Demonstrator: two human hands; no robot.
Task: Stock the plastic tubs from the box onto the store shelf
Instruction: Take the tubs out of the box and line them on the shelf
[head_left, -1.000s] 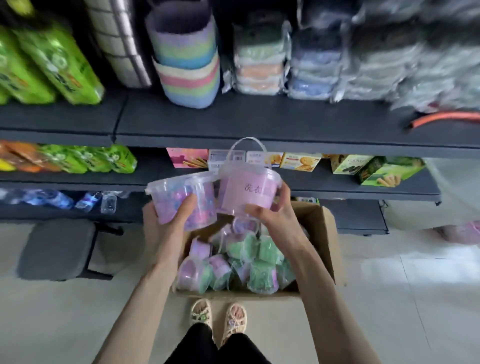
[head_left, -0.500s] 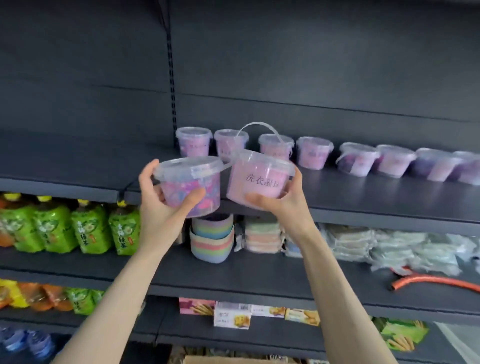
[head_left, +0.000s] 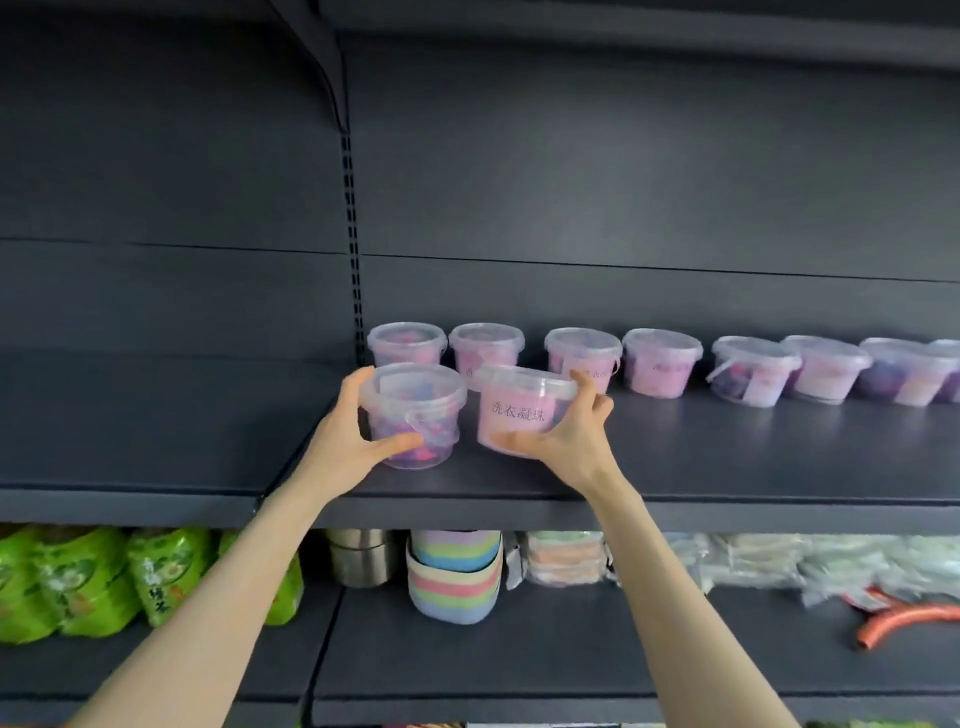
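Note:
My left hand (head_left: 353, 441) grips a clear plastic tub (head_left: 413, 413) with pink and blue contents, resting upright on the dark shelf (head_left: 727, 467). My right hand (head_left: 563, 441) holds a second tub (head_left: 522, 410) with a pink label and printed characters, tilted toward me just above or on the shelf. Both tubs are in front of a row of several similar tubs (head_left: 660, 361) standing along the back of the shelf. The box is out of view.
The shelf below carries green drink bottles (head_left: 98, 582) at left, a metal canister (head_left: 361, 556), a striped pastel container (head_left: 454, 574), wrapped packs (head_left: 566, 561) and an orange hose (head_left: 904, 621) at right. Bare shelf surface lies left and right of my hands.
Both hands have carried the tubs up from the box on the floor and forward onto the upper shelf. The left tub now sits on the shelf surface; the view has tilted upward.

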